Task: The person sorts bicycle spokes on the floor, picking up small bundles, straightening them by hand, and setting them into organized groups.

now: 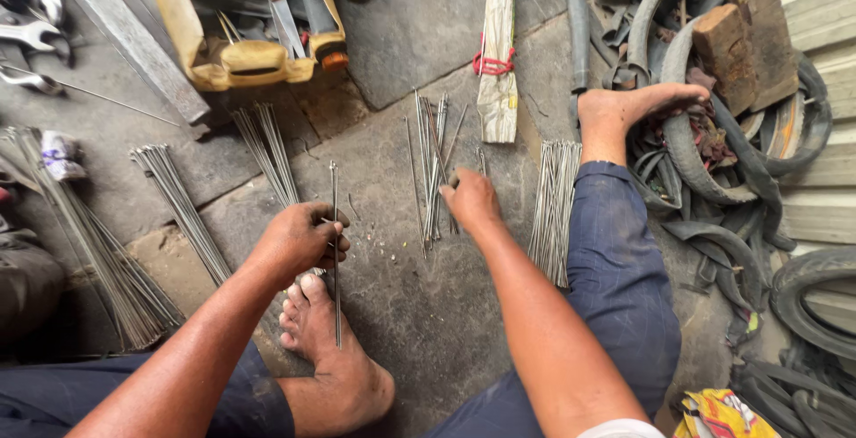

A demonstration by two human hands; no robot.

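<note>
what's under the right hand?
The right hand rests on a loose pile of thin metal spokes lying on the concrete floor. The spokes fan out above and below the hand; the parts beneath the palm are covered, so any grasp is hidden.

Few packages here, no signs or screens. A crumpled yellow wrapper [718,413] with red and white print lies on the concrete floor [419,313] at the bottom right, beside black rubber tubes [785,398]. A small crumpled scrap of white paper [61,155] with bluish print sits at the floor's left edge, on top of a bundle of thin metal rods [98,251]; whether it is a label is unclear. A yellow open box [236,59] stands at the top, left of centre, filled with tools.
</note>
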